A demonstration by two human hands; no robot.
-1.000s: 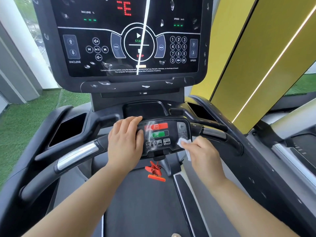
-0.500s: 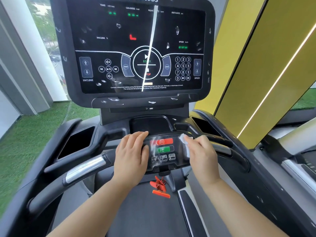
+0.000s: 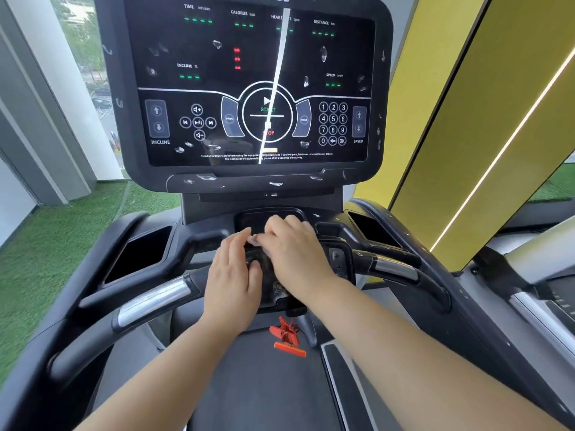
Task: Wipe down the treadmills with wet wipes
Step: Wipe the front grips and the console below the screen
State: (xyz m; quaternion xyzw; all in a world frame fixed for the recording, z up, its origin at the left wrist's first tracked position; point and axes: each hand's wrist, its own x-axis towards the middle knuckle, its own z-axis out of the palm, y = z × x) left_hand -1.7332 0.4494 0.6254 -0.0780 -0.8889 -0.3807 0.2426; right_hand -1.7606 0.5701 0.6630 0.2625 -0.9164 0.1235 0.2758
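Note:
I stand on a black treadmill with a large lit console (image 3: 255, 88) ahead. My left hand (image 3: 231, 275) rests with straight fingers on the left side of the small control pad (image 3: 337, 259) on the front handlebar. My right hand (image 3: 295, 253) lies over the middle of that pad and covers its red and green buttons. It holds a white wet wipe (image 3: 253, 241), of which only a small edge shows between the fingertips of both hands.
Silver-banded handlebars (image 3: 149, 301) curve out left and right. Cup holders (image 3: 140, 253) sit on both sides of the pad. A red safety clip (image 3: 287, 337) hangs below the pad over the belt. A yellow pillar (image 3: 466, 119) and another treadmill (image 3: 544, 290) are to the right.
My right hand slid the wipe leftward from the pad's right edge across its buttons, up to the fingertips of my left hand. The camera tilted up, showing more of the console.

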